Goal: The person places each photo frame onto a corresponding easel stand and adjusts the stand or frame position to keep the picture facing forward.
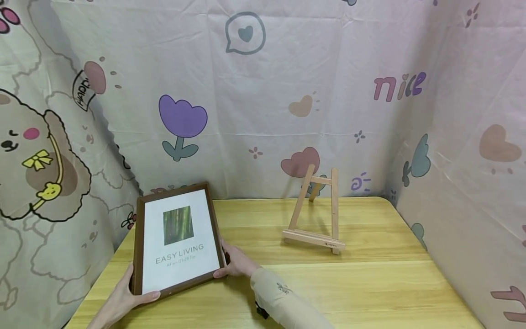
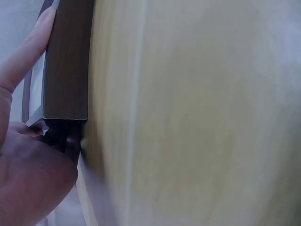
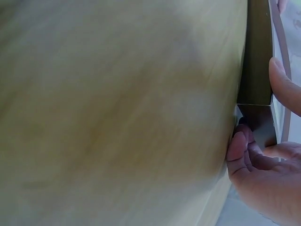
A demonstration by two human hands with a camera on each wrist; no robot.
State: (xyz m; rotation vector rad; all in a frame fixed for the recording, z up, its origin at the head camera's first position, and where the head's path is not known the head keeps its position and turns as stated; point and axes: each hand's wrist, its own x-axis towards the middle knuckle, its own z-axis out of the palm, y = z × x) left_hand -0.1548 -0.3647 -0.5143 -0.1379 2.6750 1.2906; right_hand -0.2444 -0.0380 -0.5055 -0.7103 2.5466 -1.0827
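A brown picture frame (image 1: 176, 241) with a white insert reading "EASY LIVING" is tilted at the left of the table, face toward me. My left hand (image 1: 119, 297) grips its lower left corner, thumb along the front of the bottom edge. At the lower right corner my right hand (image 1: 236, 262) holds it, the thumb on the bottom edge. In the left wrist view the left thumb (image 2: 28, 56) lies against the dark frame side (image 2: 68, 66). Curled fingers (image 3: 240, 150) of the right hand reach behind the corner in the right wrist view.
A small wooden easel (image 1: 314, 235) stands toward the back right of the yellow wood-grain table (image 1: 370, 283). Printed cloth (image 1: 263, 91) hangs behind the table and along both sides.
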